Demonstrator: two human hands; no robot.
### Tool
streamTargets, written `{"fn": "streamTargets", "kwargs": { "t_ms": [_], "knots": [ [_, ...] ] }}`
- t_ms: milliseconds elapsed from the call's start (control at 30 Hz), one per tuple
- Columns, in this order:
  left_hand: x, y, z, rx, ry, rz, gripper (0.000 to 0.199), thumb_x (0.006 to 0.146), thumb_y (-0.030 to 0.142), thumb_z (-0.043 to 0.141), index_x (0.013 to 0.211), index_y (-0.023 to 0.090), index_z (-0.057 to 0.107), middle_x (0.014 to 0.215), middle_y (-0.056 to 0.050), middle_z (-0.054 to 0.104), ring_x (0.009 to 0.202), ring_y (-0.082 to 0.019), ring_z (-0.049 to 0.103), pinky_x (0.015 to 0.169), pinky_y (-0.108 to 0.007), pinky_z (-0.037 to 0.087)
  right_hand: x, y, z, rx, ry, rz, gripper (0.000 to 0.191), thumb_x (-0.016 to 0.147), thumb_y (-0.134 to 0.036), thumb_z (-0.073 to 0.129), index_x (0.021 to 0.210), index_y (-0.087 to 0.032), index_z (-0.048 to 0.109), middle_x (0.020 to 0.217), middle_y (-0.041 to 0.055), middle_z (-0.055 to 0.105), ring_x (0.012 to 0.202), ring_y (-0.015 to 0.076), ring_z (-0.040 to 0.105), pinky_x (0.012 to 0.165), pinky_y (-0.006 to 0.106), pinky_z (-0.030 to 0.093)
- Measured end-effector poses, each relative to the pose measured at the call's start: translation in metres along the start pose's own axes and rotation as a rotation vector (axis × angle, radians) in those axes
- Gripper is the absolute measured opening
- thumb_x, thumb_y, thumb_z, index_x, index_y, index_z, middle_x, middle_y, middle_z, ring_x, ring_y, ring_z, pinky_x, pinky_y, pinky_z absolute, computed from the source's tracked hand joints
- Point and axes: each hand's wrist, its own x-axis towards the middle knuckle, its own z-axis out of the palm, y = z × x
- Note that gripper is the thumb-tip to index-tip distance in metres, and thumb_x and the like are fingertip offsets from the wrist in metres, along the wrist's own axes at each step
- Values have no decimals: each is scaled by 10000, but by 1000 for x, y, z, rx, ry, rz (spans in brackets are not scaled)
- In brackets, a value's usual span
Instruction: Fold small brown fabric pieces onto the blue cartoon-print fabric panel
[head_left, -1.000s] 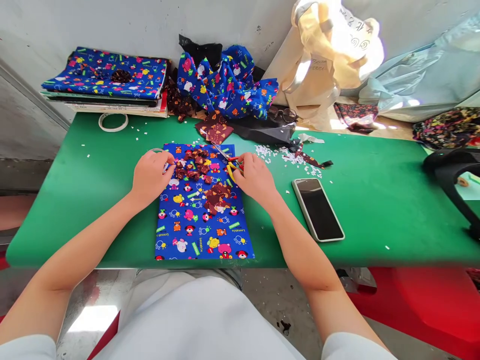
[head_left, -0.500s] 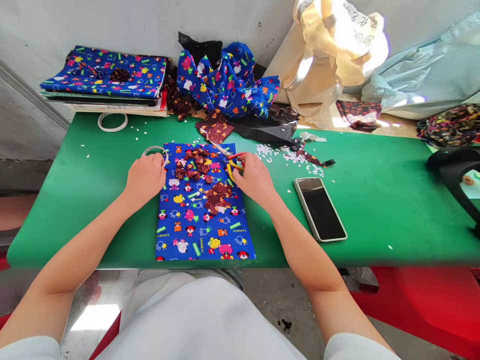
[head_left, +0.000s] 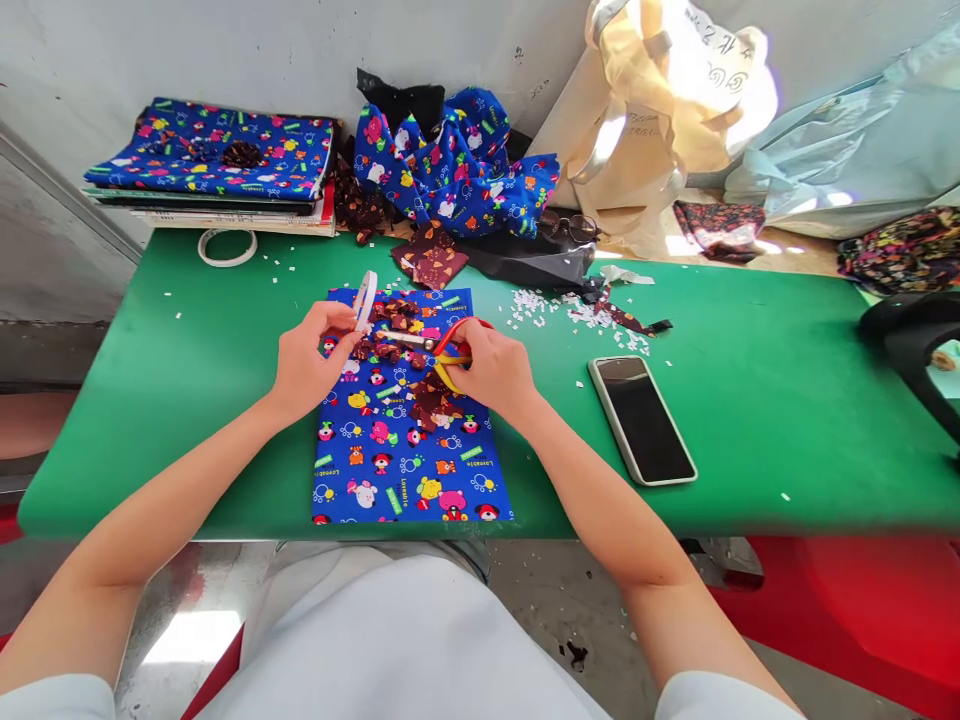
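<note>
My left hand (head_left: 311,355) is closed on a roll of white tape (head_left: 365,300), held upright on its edge over the blue printed cloth (head_left: 405,460). My right hand (head_left: 491,365) grips a pair of scissors (head_left: 442,350) with red and yellow handles. Their blades point left toward the tape roll, close to my left fingertips; whether they touch the tape I cannot tell. Beneath the scissors, two clusters of brown patterned fabric scraps (head_left: 435,402) lie on the cloth, with a few small white bits among them.
A phone (head_left: 645,420) lies right of the cloth. Behind are white paper bits (head_left: 534,308), a brown patterned piece (head_left: 429,255), crumpled blue cloth (head_left: 457,160) and glasses (head_left: 568,226). Another tape roll (head_left: 227,247) sits before a stack (head_left: 217,150) at back left.
The tape roll has gone from lying flatter to standing on edge as my left hand moved right. My right hand brought the scissors left and down, turning the blades toward the tape.
</note>
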Motion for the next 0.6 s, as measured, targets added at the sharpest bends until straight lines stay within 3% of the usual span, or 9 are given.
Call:
{"fn": "streamTargets", "kwargs": {
  "t_ms": [133,600],
  "knots": [
    [-5,-1,5,-7,-57,23,265,850,304,545,1099,214,558,929,-10,688,849,-133,673,812,-256,538,0,-1,1,-12,-19,-62,124,711,-260,506,823,-205,502,792,66,662,724,222,603,594,298,419],
    [-3,-6,7,-42,-85,22,435,814,215,558,1245,230,503,902,0,665,811,-114,648,802,-253,546,0,-1,0,68,18,-80,107,753,-281,510,833,-212,497,865,89,653,811,237,604,674,331,472]
  ]
}}
